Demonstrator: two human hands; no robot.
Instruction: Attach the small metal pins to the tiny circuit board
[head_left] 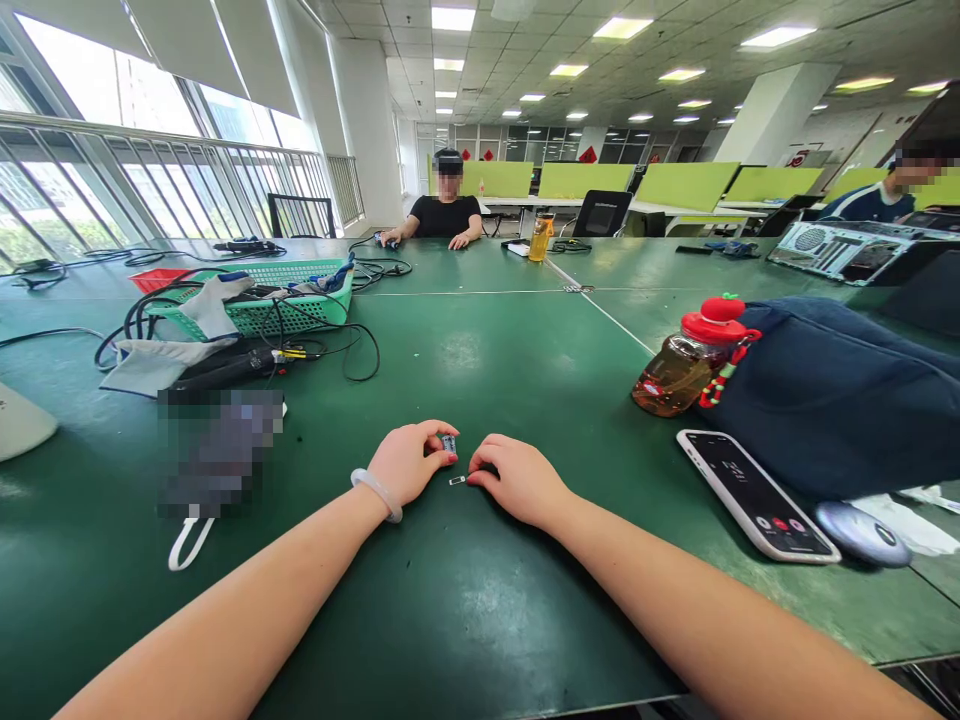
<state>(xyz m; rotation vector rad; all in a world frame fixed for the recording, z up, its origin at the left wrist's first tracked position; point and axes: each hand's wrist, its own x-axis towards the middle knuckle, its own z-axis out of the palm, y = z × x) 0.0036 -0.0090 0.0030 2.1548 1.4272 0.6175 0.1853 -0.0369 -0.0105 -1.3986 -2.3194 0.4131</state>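
Note:
My left hand [406,462], with a pale bangle [377,494] at its wrist, pinches a small dark module [449,445], like a circuit board, between thumb and fingers. Its exact kind is too small to make out. Facing it, my right hand [517,478] is curled, thumb and fingertips drawn together. A tiny white-edged rectangular piece [457,481] with a dark middle sticks out at the right thumb tip, just below the module and apart from it. Both hands are low over the green table [480,610], near its front middle.
At left are a blurred-out dark object [225,450] and a green basket [292,300] with cables and gloves. To the right lie a phone [757,495], a round device [862,533], a red-capped bottle [675,365] and a dark bag [832,400]. A person [446,215] sits opposite.

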